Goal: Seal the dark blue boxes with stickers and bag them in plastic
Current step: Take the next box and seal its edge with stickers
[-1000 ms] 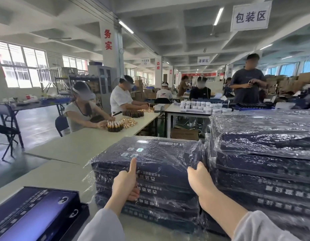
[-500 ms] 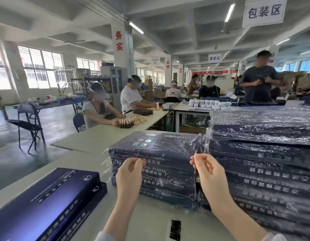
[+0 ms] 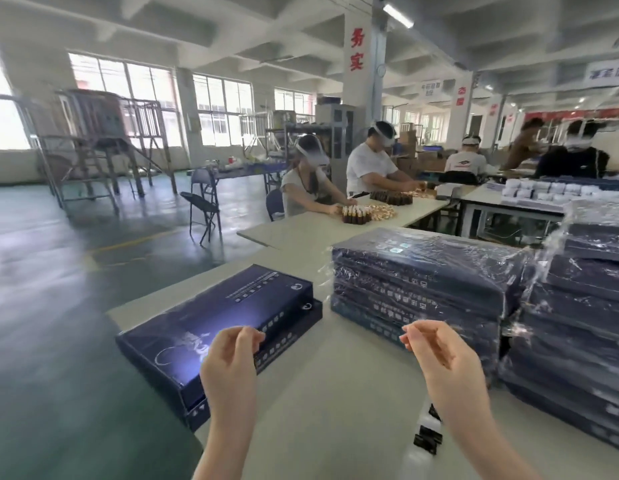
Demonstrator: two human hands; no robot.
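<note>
Loose box [image 3: 232, 303] at table [image 3: 318, 393] left edge, long axis slanting far-right; our left hand [image 3: 228, 362] overlaps it, right hand [image 3: 439, 355] apart; both half-curled, empty.

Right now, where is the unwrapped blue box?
In the head view the box lies left on the table, beside the shorter wrapped stack, just beyond the left hand.

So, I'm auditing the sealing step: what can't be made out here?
Head view:
- left hand, right hand: whether either pinches a sticker, too small and blurred.
- sticker strip: partly behind the right forearm.
- unbagged dark blue boxes: print lost to glare.
- right bagged stack: cut off by the frame edge.
</note>
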